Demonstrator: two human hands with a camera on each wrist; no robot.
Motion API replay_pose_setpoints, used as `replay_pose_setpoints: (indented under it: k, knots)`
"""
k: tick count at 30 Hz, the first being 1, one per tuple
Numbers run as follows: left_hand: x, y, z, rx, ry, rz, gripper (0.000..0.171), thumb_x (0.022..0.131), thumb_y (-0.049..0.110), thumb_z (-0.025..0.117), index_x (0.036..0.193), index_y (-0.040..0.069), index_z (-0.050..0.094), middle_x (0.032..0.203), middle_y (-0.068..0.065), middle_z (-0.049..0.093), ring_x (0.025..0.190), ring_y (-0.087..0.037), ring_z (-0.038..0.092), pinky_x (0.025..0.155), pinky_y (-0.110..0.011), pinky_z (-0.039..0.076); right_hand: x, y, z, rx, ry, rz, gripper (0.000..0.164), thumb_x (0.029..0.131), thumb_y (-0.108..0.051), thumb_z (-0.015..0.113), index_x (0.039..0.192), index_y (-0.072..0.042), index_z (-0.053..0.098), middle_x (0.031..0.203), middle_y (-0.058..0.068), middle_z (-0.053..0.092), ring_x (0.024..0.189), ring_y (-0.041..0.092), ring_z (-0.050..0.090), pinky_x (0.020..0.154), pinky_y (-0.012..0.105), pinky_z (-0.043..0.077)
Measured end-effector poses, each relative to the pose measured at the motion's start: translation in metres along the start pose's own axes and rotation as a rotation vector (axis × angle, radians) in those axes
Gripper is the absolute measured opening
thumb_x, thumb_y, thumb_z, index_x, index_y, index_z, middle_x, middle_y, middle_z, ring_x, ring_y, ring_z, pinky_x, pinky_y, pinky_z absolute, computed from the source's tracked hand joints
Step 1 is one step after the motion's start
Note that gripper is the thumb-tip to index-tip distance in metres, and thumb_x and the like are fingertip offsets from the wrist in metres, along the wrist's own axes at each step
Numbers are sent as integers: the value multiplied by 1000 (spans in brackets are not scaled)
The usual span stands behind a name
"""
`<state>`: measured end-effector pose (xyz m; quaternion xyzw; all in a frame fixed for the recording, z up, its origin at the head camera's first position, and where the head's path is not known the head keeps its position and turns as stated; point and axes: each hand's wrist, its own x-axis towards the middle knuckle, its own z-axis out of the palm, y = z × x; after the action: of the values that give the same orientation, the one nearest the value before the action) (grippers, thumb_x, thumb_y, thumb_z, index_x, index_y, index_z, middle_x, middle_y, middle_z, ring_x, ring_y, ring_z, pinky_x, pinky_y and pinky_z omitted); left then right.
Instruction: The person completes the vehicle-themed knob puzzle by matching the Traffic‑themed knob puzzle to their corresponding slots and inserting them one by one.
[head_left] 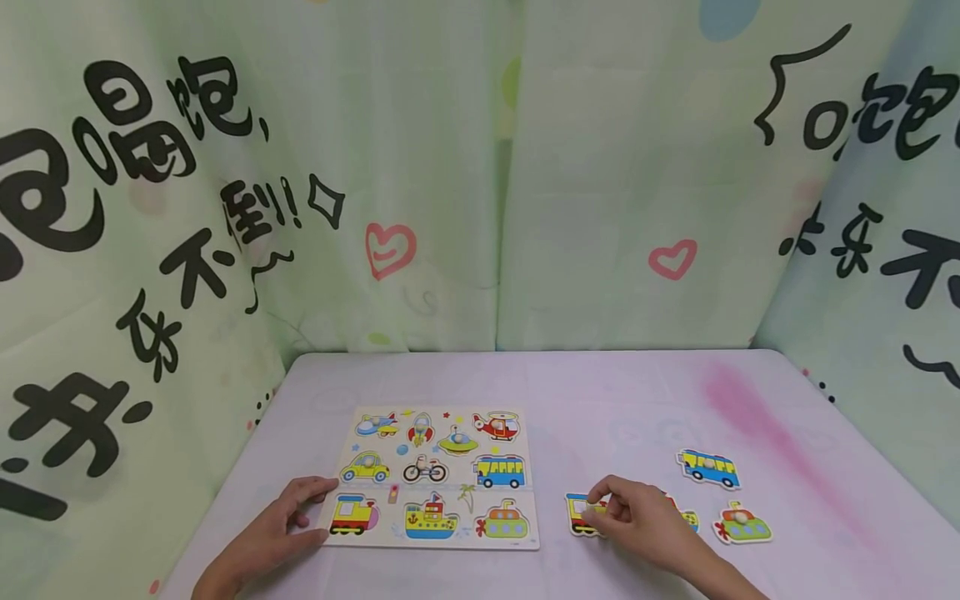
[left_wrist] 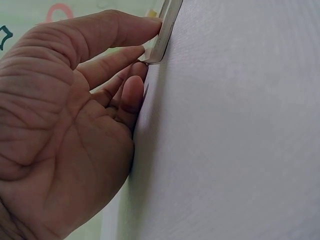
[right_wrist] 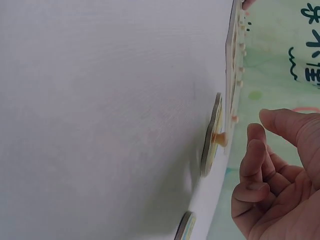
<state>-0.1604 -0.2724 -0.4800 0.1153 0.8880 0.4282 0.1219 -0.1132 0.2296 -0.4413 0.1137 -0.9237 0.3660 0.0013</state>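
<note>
A wooden picture puzzle board (head_left: 397, 500) with printed vehicles lies flat on the table. At its left edge my left hand (head_left: 273, 529) rests with thumb and index finger touching the side; the left wrist view shows the fingertips right at the board's corner (left_wrist: 159, 52). My right hand (head_left: 645, 521) hovers over a train puzzle piece (head_left: 576, 510), thumb and index finger apart. In the right wrist view, that hand (right_wrist: 280, 170) is separate from the piece's small wooden knob (right_wrist: 220, 139). Part of another puzzle piece (head_left: 690, 520) shows behind the right hand, mostly hidden.
Toward the right lie a blue bus piece (head_left: 708, 468) and a green submarine piece (head_left: 742, 525). The table (head_left: 615, 392) has a whitish cover with a pink streak. Pale curtains (head_left: 600, 167) with black writing and hearts surround it.
</note>
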Motion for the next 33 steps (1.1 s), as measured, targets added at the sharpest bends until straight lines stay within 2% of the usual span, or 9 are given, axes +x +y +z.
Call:
replay_pose_setpoints:
  k: [9,16,21,28,33]
  knots:
    - [0,-1,1,5,9,16,68,84,15,82,145,5,53,145,-18,44,97,-11,49,81,-21,44,-10,12,-11,-7,27,39,20,89,-28,80,99,-15,69,68,-10,54,58,0,45,57,23,39]
    - [0,0,1,-2,7,11,69,84,15,82,145,5,53,145,-18,44,97,-11,49,81,-21,43,-18,19,-17,-21,78,97,22,88,-29,81,99,-14,70,69,-9,51,60,1,45,59,22,39]
    - [-1,-1,2,-5,3,21,68,84,15,82,145,5,53,145,-19,43,96,-9,48,80,-21,43,-24,25,-21,-23,80,146,22,89,-27,80,101,-13,69,71,-7,53,62,2,46,61,22,40]
    - [-1,-2,0,1,-9,26,67,85,16,81,146,5,53,145,-19,44,94,-11,48,80,-22,42,-28,30,-30,-30,166,87,17,88,-21,81,98,-13,69,69,-11,52,59,1,46,58,22,41]
    - [0,-3,-1,-3,-9,8,68,85,16,81,146,7,52,146,-18,43,95,-12,48,80,-22,42,-25,33,-39,-15,147,125,20,89,-24,80,100,-11,69,71,-9,57,59,2,50,58,23,44]
